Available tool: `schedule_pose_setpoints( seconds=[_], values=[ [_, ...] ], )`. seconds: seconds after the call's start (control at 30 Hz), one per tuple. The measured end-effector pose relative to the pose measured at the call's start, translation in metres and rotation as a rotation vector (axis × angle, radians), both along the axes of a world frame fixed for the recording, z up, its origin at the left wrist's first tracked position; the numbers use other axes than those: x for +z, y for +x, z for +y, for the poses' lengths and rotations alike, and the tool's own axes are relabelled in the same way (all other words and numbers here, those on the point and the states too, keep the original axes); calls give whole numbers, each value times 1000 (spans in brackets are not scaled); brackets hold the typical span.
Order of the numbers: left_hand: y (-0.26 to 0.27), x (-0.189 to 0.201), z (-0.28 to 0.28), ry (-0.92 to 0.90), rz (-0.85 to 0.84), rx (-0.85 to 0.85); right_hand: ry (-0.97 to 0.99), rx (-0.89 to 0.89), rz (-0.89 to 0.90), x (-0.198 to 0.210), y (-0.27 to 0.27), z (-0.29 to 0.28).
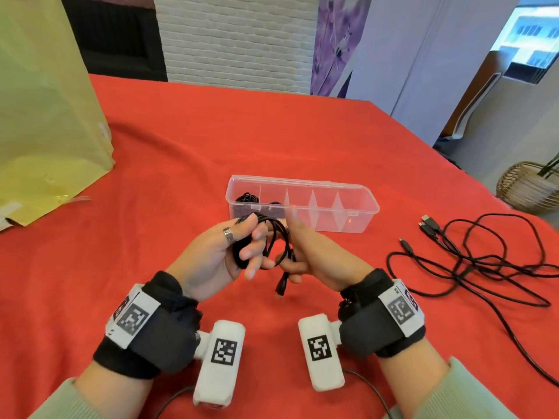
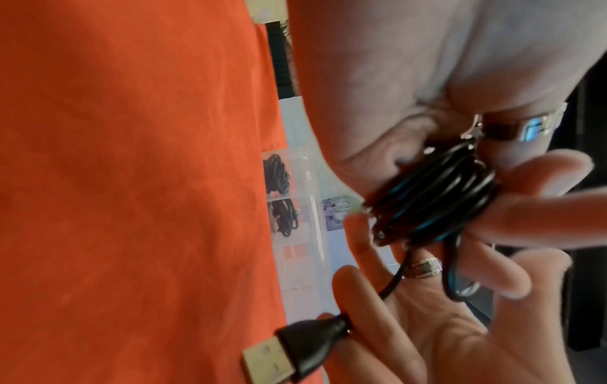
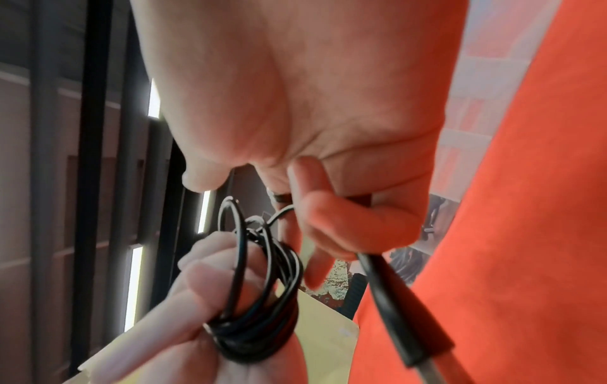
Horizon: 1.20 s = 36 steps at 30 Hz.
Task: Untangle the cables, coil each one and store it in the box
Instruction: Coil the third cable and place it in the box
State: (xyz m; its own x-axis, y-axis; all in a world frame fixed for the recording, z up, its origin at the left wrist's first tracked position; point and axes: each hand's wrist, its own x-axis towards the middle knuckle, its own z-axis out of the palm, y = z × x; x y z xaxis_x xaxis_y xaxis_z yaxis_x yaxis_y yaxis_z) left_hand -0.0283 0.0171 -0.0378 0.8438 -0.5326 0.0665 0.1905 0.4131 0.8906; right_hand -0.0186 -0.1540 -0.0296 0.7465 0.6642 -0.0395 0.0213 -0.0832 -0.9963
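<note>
Box: the one clear box [image 1: 360,208] lies ahead of your hands; two coiled cables [image 1: 248,197] lie in its left end.
Left hand [image 1: 217,255]: your fingers wear one black coil [image 1: 239,252], just before the box.
Right hand [image 1: 311,252]: you pinch that cable's USB end [image 1: 281,287].
Loose cables [image 1: 472,261]: tangled right of the box; count unclear.

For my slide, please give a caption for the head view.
Left hand holds coiled cable; right hand pinches its end.

cables coiled in box [image 1: 302,204]: 2 | being coiled [image 1: 272,237]: 1 | loose on table [image 1: 472,261]: cannot tell
</note>
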Motion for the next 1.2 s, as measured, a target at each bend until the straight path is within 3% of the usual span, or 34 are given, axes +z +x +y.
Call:
schedule_pose_setpoints(
  seconds=[0.37,0.67,0.8,0.97,1.2],
  values=[
    [-2,-2,-4,-87,19,-189,131,-64,37,-2,-7,-3],
    [-3,-2,-1,144,-111,-7,-20,-259,-158,2,-7,-1],
    [-1,-4,-2,353,-174,194,-69,-313,-241,3,-7,-1],
    [1,-4,-3,592,-354,307,-102,-305,-256,2,-5,-1],
    [4,-6,-3,614,-328,401,-162,-290,-345,4,-6,-1]
  ],
)
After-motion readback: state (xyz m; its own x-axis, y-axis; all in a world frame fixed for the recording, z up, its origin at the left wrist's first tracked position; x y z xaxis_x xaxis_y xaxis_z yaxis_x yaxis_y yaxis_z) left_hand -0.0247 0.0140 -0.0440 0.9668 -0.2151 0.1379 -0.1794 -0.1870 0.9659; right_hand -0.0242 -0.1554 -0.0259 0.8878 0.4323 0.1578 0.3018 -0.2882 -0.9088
